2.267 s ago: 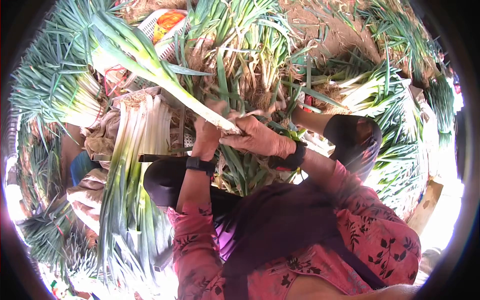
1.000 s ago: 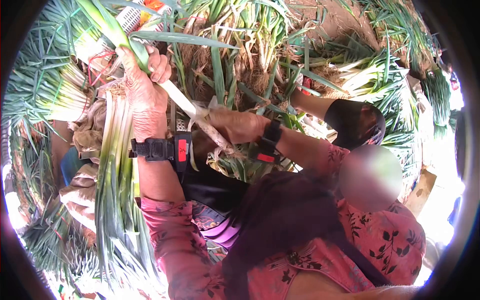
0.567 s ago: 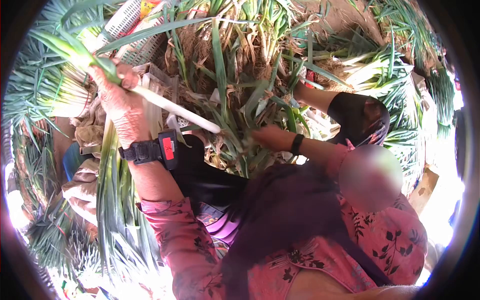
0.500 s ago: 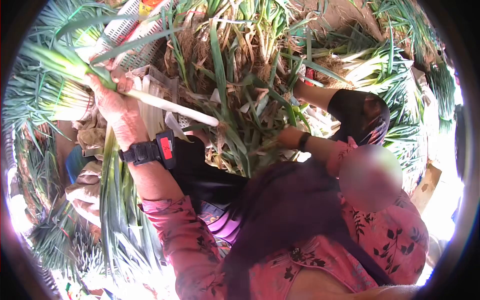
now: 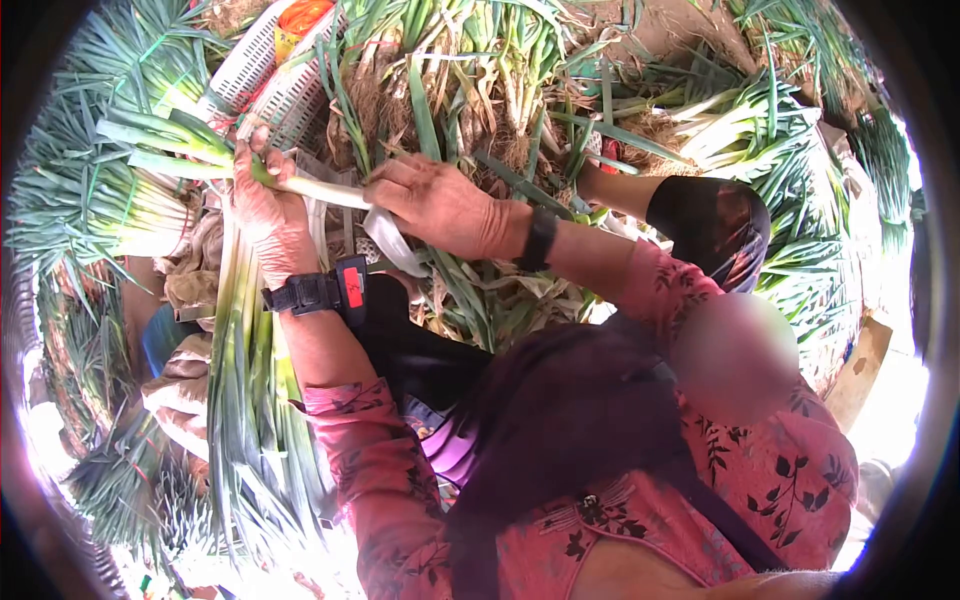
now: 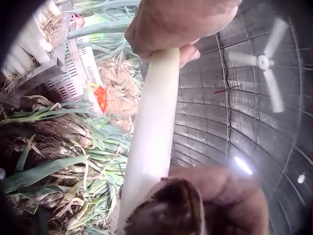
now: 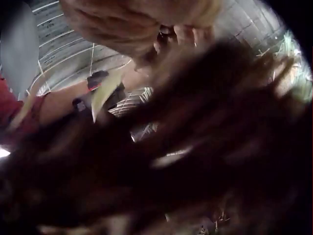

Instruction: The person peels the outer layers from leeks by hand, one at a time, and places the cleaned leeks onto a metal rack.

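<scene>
My left hand grips a long green onion where its white shaft meets the leaves, which point out to the left. At the white root end, the curled fingers of my right hand pinch the shaft. A loose whitish strip of skin dangles beneath that grip. In the left wrist view, the smooth white shaft runs between both hands, and a dirt-darkened thumb lies against its lower end. Dark blur hides much of the right wrist view; the root end is covered by the right fingers.
A bundle of cleaned green onions lies to the left of my knee. Behind it stands a white slatted basket. Unpeeled onions with dirty roots are heaped ahead, and stripped leaves litter the ground between my legs.
The left hand has carried the onion up and left. My right hand pulled down its shaft, dropped toward the leaf litter, then came back up to the shaft's root end.
</scene>
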The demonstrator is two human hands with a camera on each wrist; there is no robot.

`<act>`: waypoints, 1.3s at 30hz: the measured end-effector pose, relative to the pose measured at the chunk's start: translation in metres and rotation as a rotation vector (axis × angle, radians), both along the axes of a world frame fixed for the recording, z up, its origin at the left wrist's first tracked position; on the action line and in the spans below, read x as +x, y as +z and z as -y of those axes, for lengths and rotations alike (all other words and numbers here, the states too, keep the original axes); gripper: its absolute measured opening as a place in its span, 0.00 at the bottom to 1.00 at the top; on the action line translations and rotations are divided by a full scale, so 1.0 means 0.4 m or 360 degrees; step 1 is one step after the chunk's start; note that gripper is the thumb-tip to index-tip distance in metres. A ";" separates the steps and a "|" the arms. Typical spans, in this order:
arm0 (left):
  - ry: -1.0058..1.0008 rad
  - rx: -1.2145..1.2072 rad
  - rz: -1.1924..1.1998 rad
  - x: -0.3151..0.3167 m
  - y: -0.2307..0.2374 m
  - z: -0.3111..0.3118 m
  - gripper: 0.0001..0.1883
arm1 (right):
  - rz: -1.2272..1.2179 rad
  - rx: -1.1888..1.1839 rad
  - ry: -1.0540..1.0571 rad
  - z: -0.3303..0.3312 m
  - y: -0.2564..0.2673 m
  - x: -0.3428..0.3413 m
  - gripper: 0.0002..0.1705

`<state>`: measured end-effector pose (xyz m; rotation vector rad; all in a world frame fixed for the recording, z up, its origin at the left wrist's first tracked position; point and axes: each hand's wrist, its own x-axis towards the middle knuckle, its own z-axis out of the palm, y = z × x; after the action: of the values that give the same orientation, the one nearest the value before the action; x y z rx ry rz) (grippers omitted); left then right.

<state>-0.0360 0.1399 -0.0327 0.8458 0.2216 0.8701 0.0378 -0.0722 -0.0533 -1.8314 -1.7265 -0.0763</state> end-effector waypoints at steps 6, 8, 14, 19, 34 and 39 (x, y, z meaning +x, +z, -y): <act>0.0277 -0.0016 0.0028 -0.047 0.001 -0.083 0.16 | -0.3303 0.0949 0.0121 0.046 0.011 0.030 0.06; 0.0294 -0.0052 0.0116 -0.053 -0.011 -0.107 0.23 | -0.3364 0.1046 0.0072 0.061 -0.019 0.065 0.08; 0.0471 -0.0091 0.0077 -0.084 -0.004 -0.076 0.27 | -0.0625 -0.0059 0.0002 0.235 -0.148 0.007 0.16; 0.0475 0.0015 0.0019 -0.087 -0.011 -0.107 0.20 | -0.0393 -0.1082 -0.0415 0.445 -0.423 0.135 0.27; -0.0134 -0.0032 0.0150 -0.037 0.071 0.070 0.28 | -0.0743 -0.0124 -0.0213 0.216 -0.170 -0.023 0.15; 0.0120 0.0132 -0.0128 -0.053 0.134 -0.040 0.15 | -0.0597 -0.1414 -0.0313 0.458 -0.439 0.122 0.11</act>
<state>-0.0574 0.1559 0.0207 0.9554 0.2908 0.9217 0.0865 -0.2555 -0.2289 -2.4019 -1.3885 1.0370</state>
